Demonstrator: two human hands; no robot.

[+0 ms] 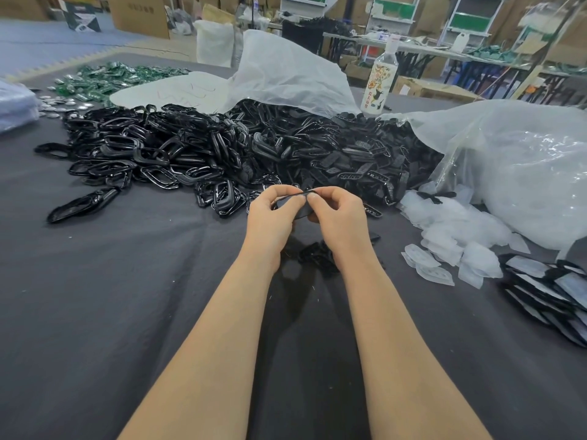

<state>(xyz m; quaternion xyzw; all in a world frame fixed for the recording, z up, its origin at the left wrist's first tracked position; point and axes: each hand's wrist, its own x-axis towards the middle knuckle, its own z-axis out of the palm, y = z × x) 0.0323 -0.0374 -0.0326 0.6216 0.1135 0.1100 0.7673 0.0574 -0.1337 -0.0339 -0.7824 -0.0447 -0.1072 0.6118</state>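
Head view: my left hand [270, 217] and right hand [338, 214] pinch one black piece [300, 212].
Black piece: mid-assembly, I judge; next, press evenly.
Pile [222, 154]: twelve o'clock.

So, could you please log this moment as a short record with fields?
held item: black part, between both hands
left hand: grips its left end
right hand: pinches its top edge
behind: pile of black frames
right: translucent pads, loose
bottle: upright beyond the pile
surface: grey cloth
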